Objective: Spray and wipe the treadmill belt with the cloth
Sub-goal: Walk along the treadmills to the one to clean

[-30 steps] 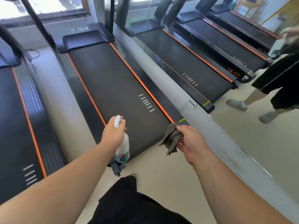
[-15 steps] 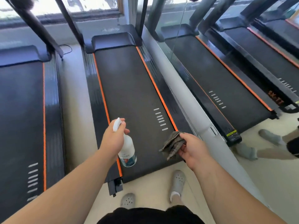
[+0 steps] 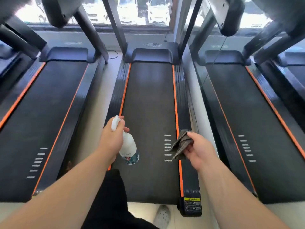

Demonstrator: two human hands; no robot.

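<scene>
Hands were apart over the treadmill belt (image 3: 150, 96): left hand (image 3: 112, 138) gripped the spray bottle (image 3: 129, 147), nozzle forward along the belt; right hand (image 3: 200, 151) held the cloth (image 3: 181, 144) at its right edge. Other treadmills (image 3: 49, 113) stood beside.

**Pale floor, treadmills side by side**

The pale floor (image 3: 142, 210) carries the middle treadmill (image 3: 186, 179), its dark treadmill belt (image 3: 150, 100) edged by orange stripes. A neighbouring treadmill (image 3: 42, 109) stands to its left, with a strip of floor between them. A pale perforated clog (image 3: 162, 216) rests by the belt's near end.

The belt (image 3: 150, 100) lies open ahead, hemmed by side rails (image 3: 182, 96) and ended by the motor hood (image 3: 152, 55).
</scene>
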